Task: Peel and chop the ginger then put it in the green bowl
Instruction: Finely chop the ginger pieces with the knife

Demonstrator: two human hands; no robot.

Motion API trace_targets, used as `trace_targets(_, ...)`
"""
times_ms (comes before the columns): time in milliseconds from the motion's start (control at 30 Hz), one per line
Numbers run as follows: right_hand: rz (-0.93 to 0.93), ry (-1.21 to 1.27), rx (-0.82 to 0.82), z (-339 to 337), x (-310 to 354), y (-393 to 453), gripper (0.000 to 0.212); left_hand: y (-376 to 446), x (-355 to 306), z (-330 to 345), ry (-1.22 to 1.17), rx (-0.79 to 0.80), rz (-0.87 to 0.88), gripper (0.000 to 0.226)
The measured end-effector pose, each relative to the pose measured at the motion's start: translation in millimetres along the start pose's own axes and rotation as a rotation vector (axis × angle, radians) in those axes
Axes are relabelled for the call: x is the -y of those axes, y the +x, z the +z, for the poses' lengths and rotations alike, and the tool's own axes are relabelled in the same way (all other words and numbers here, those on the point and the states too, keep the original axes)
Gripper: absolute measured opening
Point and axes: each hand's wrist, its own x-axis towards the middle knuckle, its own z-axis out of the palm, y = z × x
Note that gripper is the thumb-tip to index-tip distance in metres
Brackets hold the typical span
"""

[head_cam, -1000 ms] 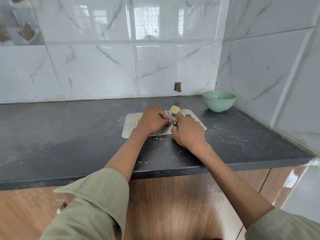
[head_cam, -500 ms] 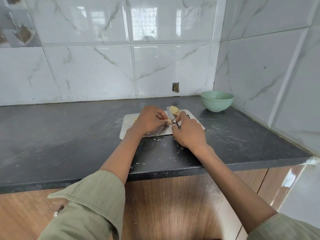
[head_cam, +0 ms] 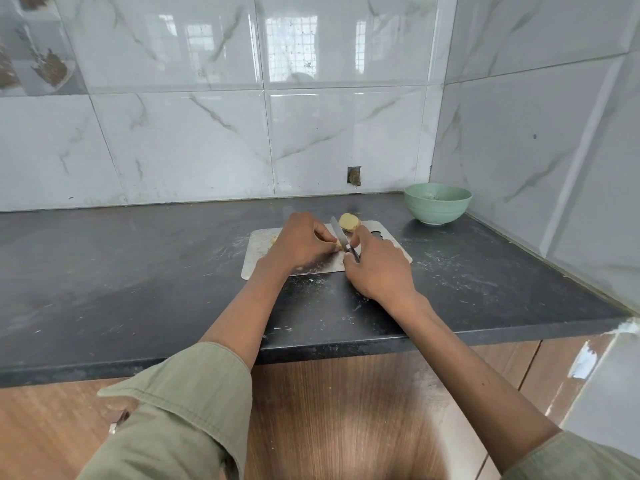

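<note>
Counter (head_cam: 138, 271): dark stone, dusted with pale scraps, running into the right rear corner under white tiled walls.

Board (head_cam: 263, 258): thin metal sheet, lying near the middle of the counter, closer to the back edge than the front. Both hands work over it.

Bowl (head_cam: 438, 204): green, upright, in the right rear corner of the counter, well apart from the board. Its inside shows only faint marks; no ginger can be made out in it.

Left hand (head_cam: 299, 244): curled down on the board, fingertips pinching a small yellow ginger piece (head_cam: 338, 244) against the surface.

Right hand (head_cam: 379, 268): closed round the handle of a knife (head_cam: 341, 237), blade pointing away towards the back wall, edge set against the pinched piece.

Ginger lump (head_cam: 349, 222): pale, skinless as far as can be seen, resting at the back edge of the board just beyond the blade tip.

Cut bits (head_cam: 274, 240): a few yellow fragments at the left of the board, mostly hidden by the left hand.

Progress, as judged: peeling looks finished, since all visible ginger is bare yellow. Chopping is partway, with some pieces cut, one under the knife and the lump uncut. The move to the bowl has not begun.
</note>
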Motion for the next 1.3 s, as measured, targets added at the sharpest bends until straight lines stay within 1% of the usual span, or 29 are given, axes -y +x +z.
trace_targets(200,-0.014,-0.028,0.007,1,1,1,0.017,2,1,1,0.009,-0.006,-0.001,0.004)
trace_targets(400,-0.006,-0.040,0.103,-4,3,13,0.016,0,-2,1,0.022,0.000,0.004,0.002)
trace_targets(600,-0.022,-0.128,0.023,2,9,2,0.026,-1,-2,1,0.008,-0.027,-0.009,0.005)
trace_targets(733,-0.041,-0.089,0.003,1,5,0,0.024,0,-1,1,-0.001,-0.017,-0.021,0.005)
trace_targets(1067,-0.081,-0.088,0.024,0,5,-2,0.019,0,1,1,-0.019,-0.010,-0.029,0.004)
trace_targets(1300,-0.040,-0.078,0.072,-3,10,6,0.017,1,1,2,-0.004,-0.007,-0.001,0.004)
